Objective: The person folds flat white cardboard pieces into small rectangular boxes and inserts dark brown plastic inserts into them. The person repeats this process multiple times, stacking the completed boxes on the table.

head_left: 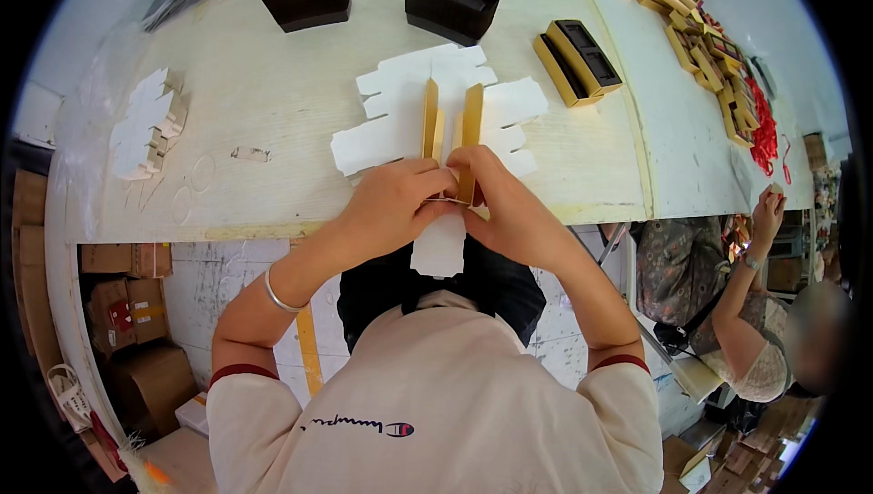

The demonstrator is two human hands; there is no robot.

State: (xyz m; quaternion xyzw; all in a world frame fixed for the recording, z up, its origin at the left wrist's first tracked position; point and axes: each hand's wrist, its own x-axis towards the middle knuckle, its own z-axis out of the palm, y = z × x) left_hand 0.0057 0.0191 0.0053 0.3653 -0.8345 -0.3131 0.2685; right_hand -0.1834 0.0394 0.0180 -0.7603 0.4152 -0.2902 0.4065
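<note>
In front of me at the table's near edge, both hands work on a small gold box (472, 117) whose long side walls stand up. My left hand (393, 200) has its fingers bent around the near end of the left wall. My right hand (503, 200) grips the near end of the right wall, thumb and fingers closed on it. Beneath the box lie white cut card blanks (391, 135), spread flat to both sides. A white card flap (438, 245) hangs over the edge toward my lap. My fingers partly hide the box's near end.
A finished-looking gold box with black inserts (582, 62) sits right of centre. Two black containers (452, 3) stand at the back. White folded blanks (145, 126) lie at left. Many gold boxes (718, 62) and red cord (764, 126) cover the right table, where another person (755, 312) works.
</note>
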